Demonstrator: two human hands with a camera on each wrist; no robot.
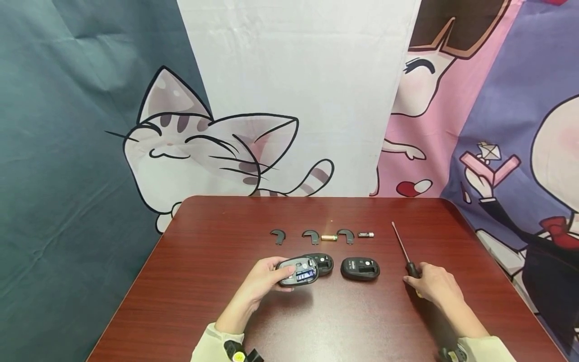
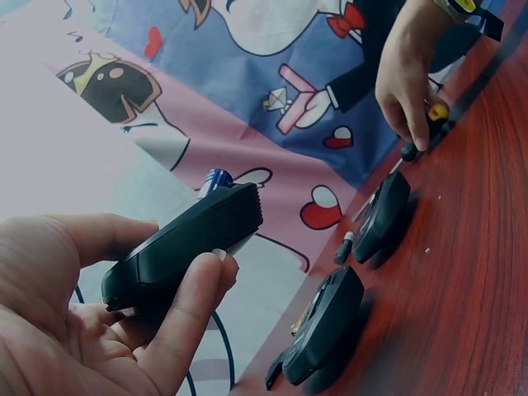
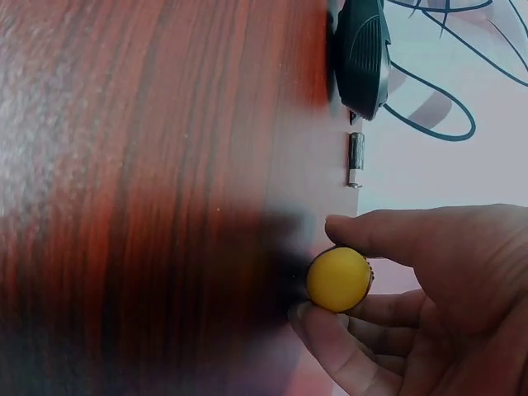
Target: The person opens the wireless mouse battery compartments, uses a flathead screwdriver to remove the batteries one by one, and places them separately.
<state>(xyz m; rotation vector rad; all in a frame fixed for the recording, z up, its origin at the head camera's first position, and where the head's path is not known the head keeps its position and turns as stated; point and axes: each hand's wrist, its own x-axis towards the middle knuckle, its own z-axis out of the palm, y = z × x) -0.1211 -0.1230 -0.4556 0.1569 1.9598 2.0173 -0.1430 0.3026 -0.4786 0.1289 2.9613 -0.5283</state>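
My left hand [image 1: 264, 281] grips a computer mouse [image 1: 298, 262] above the table, its underside turned up. A blue battery [image 1: 306, 275] shows in the mouse's compartment; in the left wrist view the blue battery [image 2: 216, 180] sticks up past the black shell. Partly behind this mouse lies a second mouse [image 1: 325, 263], underside up. A third mouse [image 1: 360, 269] lies to the right with its battery slot uncovered. At the right, my right hand [image 1: 436, 284] holds a screwdriver [image 1: 410, 269] by its black handle, whose yellow end [image 3: 340, 280] faces the right wrist camera. Its shaft points away.
Behind the mice lie three curved black covers, the left cover [image 1: 279, 236], the middle cover [image 1: 312, 236] and the right cover [image 1: 347, 236]. Among them are a gold-coloured battery [image 1: 329, 238] and a black battery [image 1: 366, 235]. A printed cloth [image 1: 298, 100] hangs behind the reddish table [image 1: 203, 241].
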